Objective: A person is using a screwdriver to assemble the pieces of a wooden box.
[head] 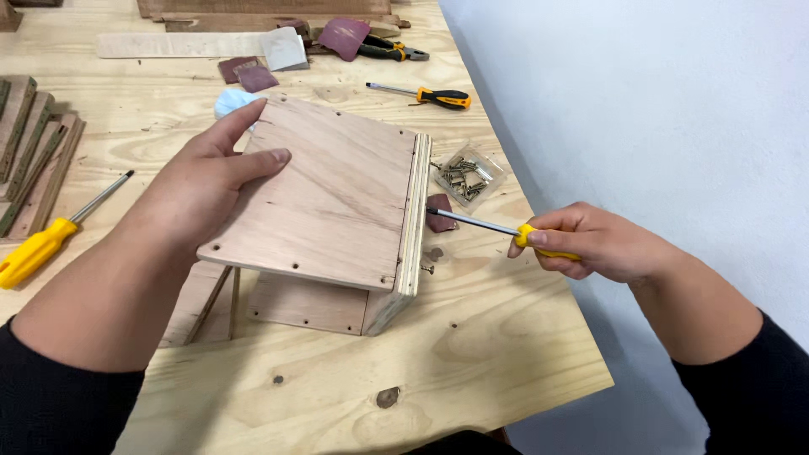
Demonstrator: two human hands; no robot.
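Inside the right hand [594, 244], the screwdriver [484, 224] handle is mostly hidden.

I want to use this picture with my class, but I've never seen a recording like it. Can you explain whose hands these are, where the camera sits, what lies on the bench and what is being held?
There is no machine here: a person works with two bare hands, and one camera worn on the head looks down at them. The left hand lies flat on top of a plywood box standing on a wooden bench. The right hand grips a yellow-handled screwdriver, its tip against the box's side. Just below, a screw sticks out of that side. Also on the bench: a clear packet of screws, a second screwdriver at the left, a third further back, pliers, sandpaper pieces and wood strips.
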